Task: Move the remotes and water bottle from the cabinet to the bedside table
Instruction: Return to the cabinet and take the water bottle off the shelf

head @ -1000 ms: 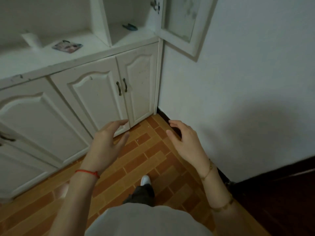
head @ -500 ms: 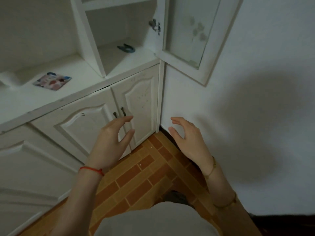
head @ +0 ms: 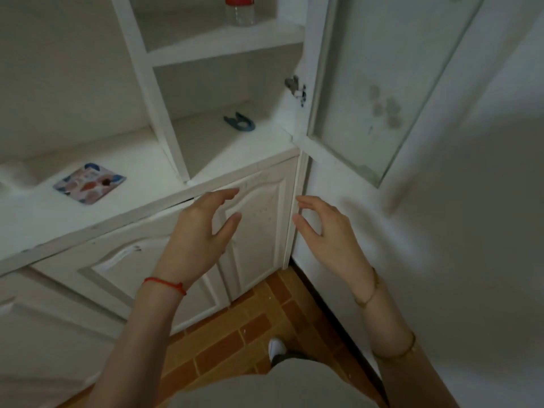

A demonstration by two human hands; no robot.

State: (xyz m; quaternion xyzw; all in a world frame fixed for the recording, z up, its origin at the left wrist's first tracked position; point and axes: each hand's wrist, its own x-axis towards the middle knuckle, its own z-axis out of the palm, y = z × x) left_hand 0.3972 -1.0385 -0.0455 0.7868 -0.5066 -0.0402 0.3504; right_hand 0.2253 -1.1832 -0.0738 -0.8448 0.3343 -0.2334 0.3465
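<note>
A clear water bottle [head: 240, 10] with a red label stands on the upper shelf of the white cabinet [head: 164, 54], cut off by the top edge of the view. No remotes are visible. My left hand [head: 203, 234] is raised in front of the lower cabinet doors, fingers apart and holding nothing. My right hand [head: 326, 231] hovers beside it near the cabinet's right corner, also empty with fingers curled apart. Both hands are well below the bottle.
The cabinet's glass door [head: 382, 83] hangs open to the right against the white wall. A dark blue object [head: 239, 122] lies on the lower shelf. A patterned square coaster [head: 89, 183] sits on the counter at left. Brick-patterned floor [head: 250, 334] lies below.
The view has tilted upward and closer to the cabinet, bringing the upper shelf and bottle into sight. Both hands have risen toward the counter edge, still empty.
</note>
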